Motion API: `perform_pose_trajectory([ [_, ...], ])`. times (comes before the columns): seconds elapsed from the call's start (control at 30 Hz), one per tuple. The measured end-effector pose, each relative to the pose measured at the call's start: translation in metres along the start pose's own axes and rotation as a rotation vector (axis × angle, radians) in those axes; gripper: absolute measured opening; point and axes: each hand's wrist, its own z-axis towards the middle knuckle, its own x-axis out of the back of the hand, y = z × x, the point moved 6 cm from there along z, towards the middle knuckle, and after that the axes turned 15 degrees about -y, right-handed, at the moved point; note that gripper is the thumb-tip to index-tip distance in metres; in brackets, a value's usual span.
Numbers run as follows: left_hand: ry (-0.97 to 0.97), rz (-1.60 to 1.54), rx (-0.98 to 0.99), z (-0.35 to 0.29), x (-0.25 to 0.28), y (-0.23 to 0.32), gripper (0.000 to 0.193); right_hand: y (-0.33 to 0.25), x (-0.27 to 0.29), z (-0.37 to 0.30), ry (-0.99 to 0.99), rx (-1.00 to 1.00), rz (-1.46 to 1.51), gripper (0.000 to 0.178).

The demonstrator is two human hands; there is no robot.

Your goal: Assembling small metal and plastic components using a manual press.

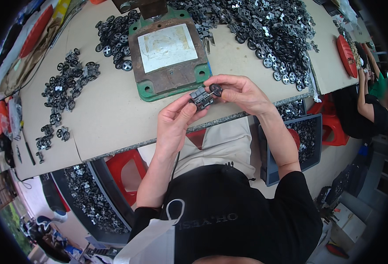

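Between thumb and fingers, my left hand [175, 116] grips a small dark grey plastic bracket [201, 97] with blocky sections. My right hand [242, 93] pinches a small black wheel [216, 89] by its rim. A thin metal pin runs from the wheel toward the bracket's right side; whether it sits inside the bracket I cannot tell. Both hands are just above the table's near edge, in front of a green and brown metal press base [169, 53] with a pale plate on top.
Black wheels [286, 72] and grey brackets [255, 22] lie heaped at the far right. Assembled wheeled pieces [64, 88] spread over the left side. Crates of parts stand below the table, one left [114, 193], one right [317, 132]. Another person [370, 105] sits at the far right.
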Motion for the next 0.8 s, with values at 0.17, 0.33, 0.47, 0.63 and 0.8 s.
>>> perform_pose_trajectory([
  [0.17, 0.001, 0.006, -0.005, 0.001, -0.001, 0.000, 0.033, -0.002, 0.001, -0.003, -0.012, -0.024, -0.034, 0.036],
  [0.33, 0.006, 0.018, -0.009, 0.001, -0.003, 0.002, 0.033, -0.006, 0.001, -0.001, 0.014, -0.029, -0.085, 0.035],
  [0.47, 0.002, 0.025, -0.014, 0.002, -0.001, 0.001, 0.033, -0.008, 0.003, 0.001, 0.008, 0.036, -0.164, 0.032],
  [0.63, 0.058, 0.118, -0.037, 0.000, -0.002, 0.000, 0.034, -0.005, 0.005, -0.003, 0.149, -0.057, -0.255, 0.025],
  [0.8, 0.090, 0.125, -0.063, 0.000, -0.004, -0.001, 0.036, 0.013, 0.002, -0.008, 0.321, -0.053, -0.194, 0.027],
])
